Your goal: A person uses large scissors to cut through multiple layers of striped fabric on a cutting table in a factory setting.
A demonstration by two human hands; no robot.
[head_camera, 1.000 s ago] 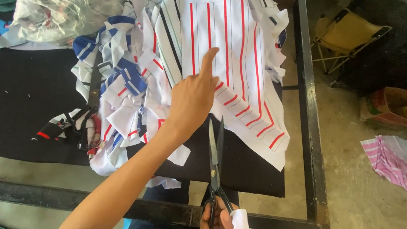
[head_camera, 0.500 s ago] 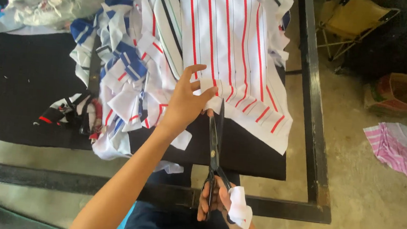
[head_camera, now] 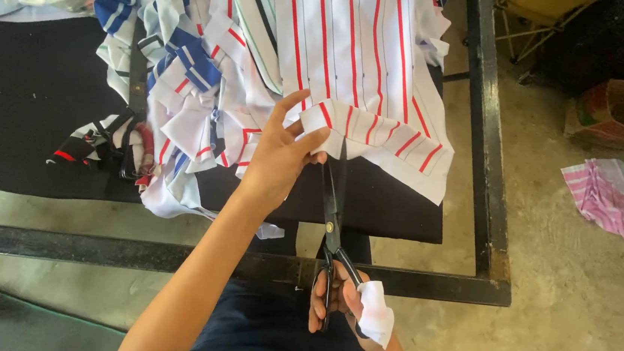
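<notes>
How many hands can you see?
2. The left hand pinches the edge of the red-striped white cloth on the table. The right hand, low near the black frame, holds the black scissors, cloth wrapped on its thumb. None look hidden.

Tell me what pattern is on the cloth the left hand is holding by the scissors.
The cloth is white with red stripes and thin dark lines between them, as the head view shows.

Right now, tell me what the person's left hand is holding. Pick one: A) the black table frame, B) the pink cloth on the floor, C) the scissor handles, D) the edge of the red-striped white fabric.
D: the left hand pinches the edge of the red-striped white fabric just beside the scissors, which the right hand holds by the handles.
</notes>
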